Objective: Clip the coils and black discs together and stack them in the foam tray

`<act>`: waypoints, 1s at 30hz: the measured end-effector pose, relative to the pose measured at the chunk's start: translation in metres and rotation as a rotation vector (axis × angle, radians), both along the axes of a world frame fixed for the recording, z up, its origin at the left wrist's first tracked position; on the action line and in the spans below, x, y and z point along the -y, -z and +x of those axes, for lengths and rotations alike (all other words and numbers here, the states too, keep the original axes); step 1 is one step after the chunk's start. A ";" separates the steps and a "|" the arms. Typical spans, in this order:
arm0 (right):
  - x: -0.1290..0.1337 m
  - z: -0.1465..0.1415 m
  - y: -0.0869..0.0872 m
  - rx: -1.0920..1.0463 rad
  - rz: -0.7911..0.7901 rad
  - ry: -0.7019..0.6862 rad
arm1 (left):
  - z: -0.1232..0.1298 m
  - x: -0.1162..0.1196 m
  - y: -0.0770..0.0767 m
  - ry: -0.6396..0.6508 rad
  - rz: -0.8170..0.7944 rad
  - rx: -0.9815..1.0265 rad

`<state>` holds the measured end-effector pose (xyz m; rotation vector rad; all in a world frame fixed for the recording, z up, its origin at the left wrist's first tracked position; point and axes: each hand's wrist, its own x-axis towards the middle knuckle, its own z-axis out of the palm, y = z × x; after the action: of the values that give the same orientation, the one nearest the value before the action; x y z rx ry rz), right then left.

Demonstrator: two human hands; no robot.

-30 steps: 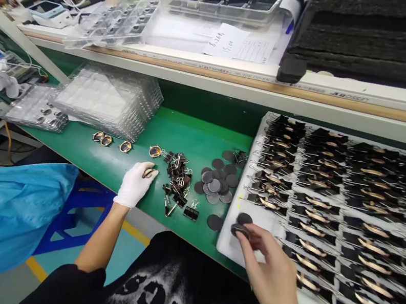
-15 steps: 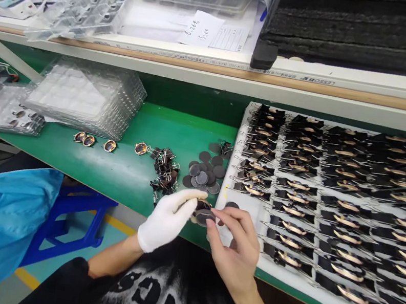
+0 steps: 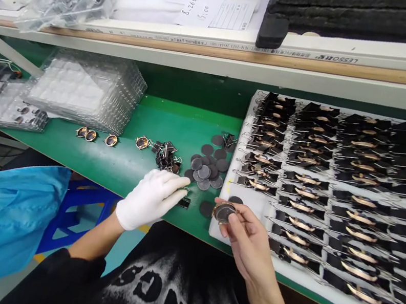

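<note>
In my bare right hand (image 3: 251,238) is a gold-rimmed watch case (image 3: 218,211), a round dark disc (image 3: 225,213) lying over its face. The thumb presses on the disc, with the fingers behind the case. My white-gloved left hand (image 3: 154,198) is over the bench's front edge, thumb and forefinger slightly apart. Right at its fingertips is a small black binder clip (image 3: 184,202); whether they touch it is unclear. A heap of black binder clips (image 3: 165,155) lies just beyond the glove. Several loose dark discs (image 3: 206,165) spread to the right of the heap.
At the right, a white foam board (image 3: 244,208) bears rows of clipped gold watch cases (image 3: 305,192). Several more watch cases (image 3: 91,136) lie left on the green bench (image 3: 177,116). Clear plastic trays (image 3: 88,91) are stacked behind. A shelf edge (image 3: 203,58) crosses above; a blue-clothed person (image 3: 0,222) is at left.
My left hand has let go of the watch case and moved left, beside a binder clip. My right hand now holds the case alone, a little farther right. The view has shifted slightly.
</note>
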<state>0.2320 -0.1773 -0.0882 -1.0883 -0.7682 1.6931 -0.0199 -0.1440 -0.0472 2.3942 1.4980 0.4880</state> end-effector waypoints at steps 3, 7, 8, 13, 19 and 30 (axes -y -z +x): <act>-0.002 -0.005 0.002 -0.131 -0.009 -0.016 | 0.000 -0.001 0.001 0.088 0.012 -0.192; -0.002 -0.011 0.001 -0.021 0.209 0.084 | 0.018 0.004 -0.008 0.000 -0.124 0.096; -0.001 -0.012 0.001 0.036 0.274 0.107 | 0.025 0.005 -0.011 0.000 -0.204 0.172; 0.004 -0.018 0.001 0.230 0.491 0.225 | 0.060 0.007 -0.016 0.025 -0.379 0.397; 0.003 -0.012 -0.001 0.289 0.487 0.155 | 0.070 0.007 -0.005 0.081 -0.122 0.483; -0.004 -0.007 0.005 -0.114 -0.072 0.135 | -0.003 -0.007 0.003 0.167 0.080 -0.448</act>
<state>0.2247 -0.1738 -0.0934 -1.0582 -0.5535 1.6627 -0.0229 -0.1374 -0.0501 2.7932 1.4385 -0.0344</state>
